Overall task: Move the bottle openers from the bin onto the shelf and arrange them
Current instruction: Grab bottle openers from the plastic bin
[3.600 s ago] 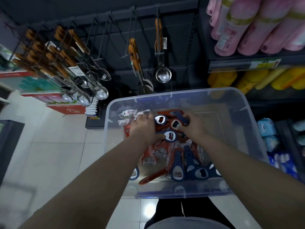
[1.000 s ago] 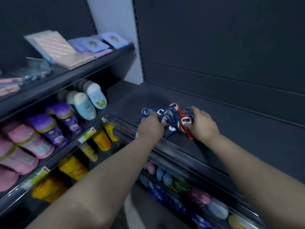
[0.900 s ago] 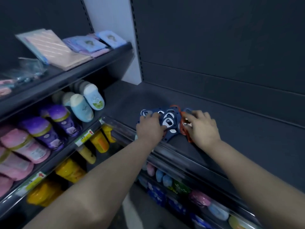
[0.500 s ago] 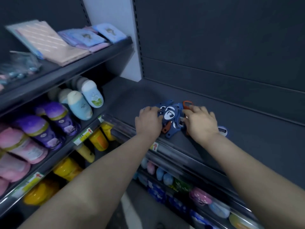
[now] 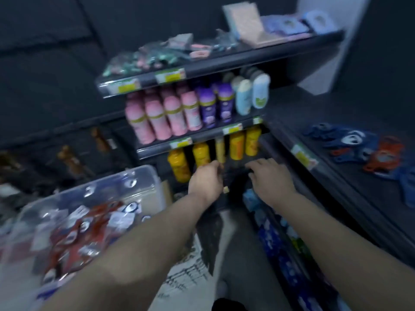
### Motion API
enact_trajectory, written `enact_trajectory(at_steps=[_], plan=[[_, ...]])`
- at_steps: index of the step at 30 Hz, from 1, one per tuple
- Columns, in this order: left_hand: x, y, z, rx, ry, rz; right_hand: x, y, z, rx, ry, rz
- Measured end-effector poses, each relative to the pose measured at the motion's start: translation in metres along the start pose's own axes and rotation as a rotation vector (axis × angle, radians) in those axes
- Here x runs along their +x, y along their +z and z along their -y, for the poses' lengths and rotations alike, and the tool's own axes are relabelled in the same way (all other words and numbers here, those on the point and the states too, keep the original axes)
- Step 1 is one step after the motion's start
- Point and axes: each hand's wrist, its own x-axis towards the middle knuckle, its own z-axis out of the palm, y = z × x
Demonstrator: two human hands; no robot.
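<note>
Both the left hand (image 5: pixel 205 180) and right hand (image 5: pixel 272 178) hang empty, relaxed; price labels (image 5: pixel 170 75) unreadable.

The dark shelf (image 5: pixel 350 187) carries a loose heap of blue and orange-red bottle openers (image 5: pixel 359 147), lying well back from its front edge. A price label (image 5: pixel 302 154) is fixed along that edge.

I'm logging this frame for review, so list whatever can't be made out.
All head view:
- Openers in the bin: motion blur, and the left forearm covers a corner; uncountable.
- Pile on the shelf: blurred, cut by the right edge.
- Price labels: blurred, unreadable.
- Left hand: fingers curl away; holding anything, unclear.
</note>
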Motion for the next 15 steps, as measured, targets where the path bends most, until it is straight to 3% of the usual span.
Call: enact_trajectory(at_steps=[7,12,15], plan=[[-0.077,-0.068,0.173,0.075,-0.441,-0.05,0.003,0.044,0.139,0.04,-0.278,0.125],[-0.111,-0.109,0.271,0.034,-0.655,-0.043,0.019,0.087,0.229,-0.028,-0.336,0.249],[-0.121,-0.125,0.326,0.016,-0.721,0.048,0.029,0.117,0.281,-0.027,-0.324,0.356]])
